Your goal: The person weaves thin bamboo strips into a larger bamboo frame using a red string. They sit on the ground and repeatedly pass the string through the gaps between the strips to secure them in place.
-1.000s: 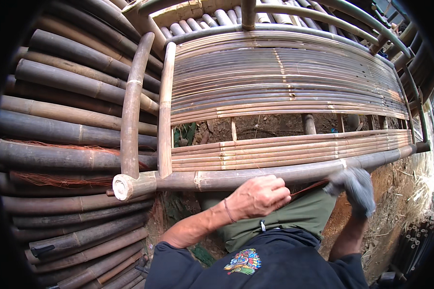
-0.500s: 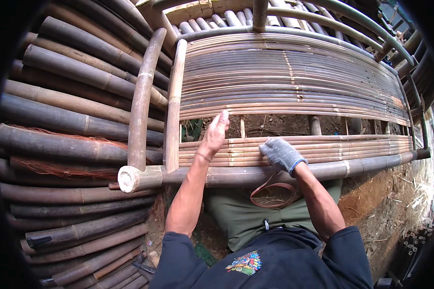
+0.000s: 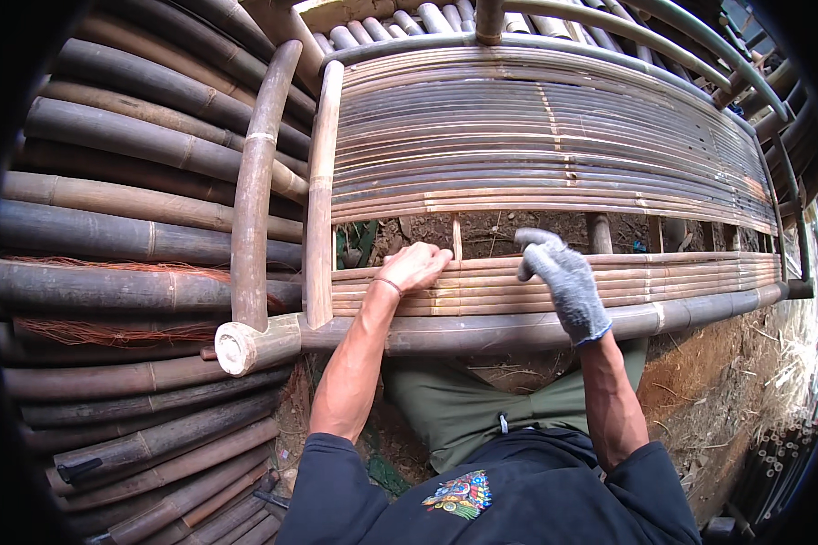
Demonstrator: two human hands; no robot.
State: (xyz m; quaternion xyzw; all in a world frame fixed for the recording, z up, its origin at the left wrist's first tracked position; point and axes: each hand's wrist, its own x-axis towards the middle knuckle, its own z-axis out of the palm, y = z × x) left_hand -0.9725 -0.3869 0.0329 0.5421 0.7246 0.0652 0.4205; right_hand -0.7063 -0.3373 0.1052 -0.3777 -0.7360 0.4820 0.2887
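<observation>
A bamboo bench seat of narrow slats lies in front of me, with a gap between its far slats [image 3: 554, 136] and a near band of slats [image 3: 482, 291]. My left hand [image 3: 414, 269] is bare, a thin band at its wrist. It rests on the near band at the gap's edge, fingers curled closed; what they grip, if anything, is hidden. To its right is my right hand [image 3: 565, 286] in a grey knit glove, above the same band. Its thumb and forefinger are apart, with nothing visible between them. A thick bamboo rail [image 3: 482, 334] runs along the front.
Rows of dark bamboo poles [image 3: 127, 227] fill the left side, with reddish fibres [image 3: 100, 331] among them. A curved bamboo armrest [image 3: 260, 173] rises at the bench's left end. Bamboo backrest poles [image 3: 645, 54] stand behind. Pale shavings [image 3: 791, 336] lie on the ground at right.
My left hand has come down onto the near slats and curled its fingers. My right hand has shifted right, its thumb and forefinger parting. The reddish-brown strip loop below it is no longer visible.
</observation>
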